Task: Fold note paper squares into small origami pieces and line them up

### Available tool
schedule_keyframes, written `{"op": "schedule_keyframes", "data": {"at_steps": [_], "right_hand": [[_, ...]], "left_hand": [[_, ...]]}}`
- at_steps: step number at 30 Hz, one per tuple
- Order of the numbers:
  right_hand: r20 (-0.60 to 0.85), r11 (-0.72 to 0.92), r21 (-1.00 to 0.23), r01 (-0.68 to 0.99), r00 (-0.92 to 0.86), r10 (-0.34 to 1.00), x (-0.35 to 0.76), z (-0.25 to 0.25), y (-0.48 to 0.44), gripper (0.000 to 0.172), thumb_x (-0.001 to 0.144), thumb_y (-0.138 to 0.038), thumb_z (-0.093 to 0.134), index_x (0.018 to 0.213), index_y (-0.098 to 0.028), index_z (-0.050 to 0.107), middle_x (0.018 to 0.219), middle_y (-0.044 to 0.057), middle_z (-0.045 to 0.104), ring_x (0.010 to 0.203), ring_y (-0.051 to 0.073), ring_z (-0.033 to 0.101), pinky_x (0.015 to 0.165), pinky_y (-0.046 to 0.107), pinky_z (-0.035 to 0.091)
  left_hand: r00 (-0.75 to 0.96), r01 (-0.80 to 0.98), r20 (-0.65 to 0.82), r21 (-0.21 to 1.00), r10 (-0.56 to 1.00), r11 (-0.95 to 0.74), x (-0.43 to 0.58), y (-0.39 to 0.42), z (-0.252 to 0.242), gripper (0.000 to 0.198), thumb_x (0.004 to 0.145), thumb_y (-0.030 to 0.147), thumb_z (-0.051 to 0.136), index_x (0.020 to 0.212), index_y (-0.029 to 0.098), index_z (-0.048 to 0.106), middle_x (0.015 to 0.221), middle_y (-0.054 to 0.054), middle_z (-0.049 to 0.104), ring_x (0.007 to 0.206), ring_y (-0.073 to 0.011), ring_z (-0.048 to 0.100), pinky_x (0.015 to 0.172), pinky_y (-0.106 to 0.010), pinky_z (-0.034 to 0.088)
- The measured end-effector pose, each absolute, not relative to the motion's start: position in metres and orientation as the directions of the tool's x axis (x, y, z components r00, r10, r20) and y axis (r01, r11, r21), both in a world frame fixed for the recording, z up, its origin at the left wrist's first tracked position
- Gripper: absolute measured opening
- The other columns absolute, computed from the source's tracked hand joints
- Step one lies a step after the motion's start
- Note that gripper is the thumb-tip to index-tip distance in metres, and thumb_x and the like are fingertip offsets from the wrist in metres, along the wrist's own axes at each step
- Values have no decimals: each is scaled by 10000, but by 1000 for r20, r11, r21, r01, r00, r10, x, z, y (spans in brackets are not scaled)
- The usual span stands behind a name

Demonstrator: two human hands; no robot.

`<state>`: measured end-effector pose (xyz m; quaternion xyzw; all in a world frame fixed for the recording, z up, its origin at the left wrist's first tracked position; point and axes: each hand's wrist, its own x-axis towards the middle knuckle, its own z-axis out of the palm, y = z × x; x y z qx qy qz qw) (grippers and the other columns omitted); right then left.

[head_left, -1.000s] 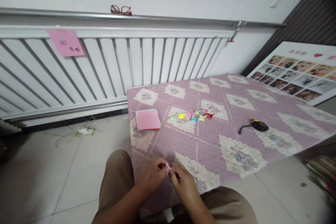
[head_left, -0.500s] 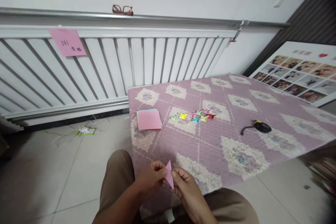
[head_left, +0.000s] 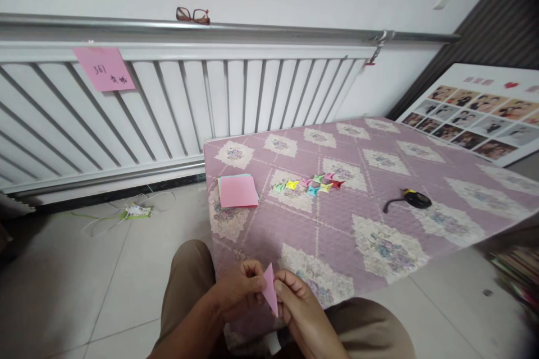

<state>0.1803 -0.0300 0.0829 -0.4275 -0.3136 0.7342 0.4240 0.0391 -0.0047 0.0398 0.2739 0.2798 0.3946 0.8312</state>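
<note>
A piece of pink folded paper (head_left: 270, 288), pointed at top and bottom, is pinched between both hands over the near edge of the cloth-covered table (head_left: 332, 235). My left hand (head_left: 243, 290) grips its left side with thumb and fingers closed. On the right edge, my right hand (head_left: 295, 297) holds it between thumb and curled fingers. Farther back lies a stack of square paper (head_left: 238, 191) with a pink sheet on top. To the right of the stack sit several small folded paper pieces (head_left: 312, 191) in green, yellow, pink, blue and red.
A coiled black cable (head_left: 416, 199) rests on the right of the table. Behind is a white radiator (head_left: 252, 95) with glasses (head_left: 192, 15) on the pipe above and a pink note (head_left: 104, 69). A power strip (head_left: 137, 211) lies on the floor at left.
Between my fingers the pink paper has turned slightly and now shows a plainer triangular face, a little lower. Both hands keep their grip. The view has shifted slightly.
</note>
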Motion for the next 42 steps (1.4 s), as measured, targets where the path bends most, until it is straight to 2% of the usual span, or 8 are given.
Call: {"op": "schedule_keyframes", "data": {"at_steps": [6,16,24,27,31,35,38,42], "right_hand": [[-316,-328,-927,-180,-94,944,182,83,-27,319,720,-462,680,743,-222,472,597,-68,493,511,90,421,500,199,309],[-104,-91,-989,112,-116,988,195,85,-24,232,776,-424,575,695,-227,482,605,-56,412,552,112,395,519,217,346],[-108,-68,-980,186,-219,970,201,89,-23,173,858,-356,482,805,-219,575,713,-5,580,663,146,541,618,238,432],[-15,114,-928,356,-341,940,210,94,-22,204,887,-280,446,978,-249,626,891,38,643,822,178,593,740,276,460],[112,436,-717,544,-527,842,221,102,-20,307,858,-168,456,1071,-305,630,965,50,649,877,202,590,772,307,464],[99,542,-589,600,-612,785,222,109,-18,273,867,-186,500,1084,-307,612,987,49,646,907,212,585,799,318,463],[55,557,-535,635,-632,773,221,113,-17,168,895,-232,496,987,-290,623,916,36,651,850,200,592,764,305,458],[45,559,-504,658,-627,778,221,119,-16,174,937,-288,442,905,-259,610,863,32,651,793,181,593,713,283,445]], "left_hand": [[490,-462,-277,721,827,516,40,-5,39,473,538,452,858,660,150,516,546,40,546,464,-62,463,474,-186,271],[502,-484,-295,683,813,547,48,-8,40,467,559,472,838,668,163,506,535,48,528,448,-58,432,473,-199,269],[496,-494,-288,683,819,539,45,-6,39,465,555,448,848,666,165,495,519,53,527,444,-54,424,467,-192,274],[508,-536,-300,624,807,569,42,-6,40,474,568,430,852,683,168,475,576,44,542,482,-54,447,487,-187,293],[595,-564,-289,515,750,645,41,-9,46,475,591,420,848,685,175,452,585,57,511,484,-50,440,503,-187,314],[650,-540,-288,475,703,694,47,-17,44,423,625,427,829,747,165,521,593,59,480,468,-41,409,480,-179,302],[625,-498,-332,527,706,689,51,-20,38,418,640,464,807,758,162,542,601,50,486,476,-50,414,478,-187,307],[465,-383,-319,769,826,512,46,-13,40,411,696,498,748,884,167,591,697,20,555,546,-72,461,506,-192,315]]}}
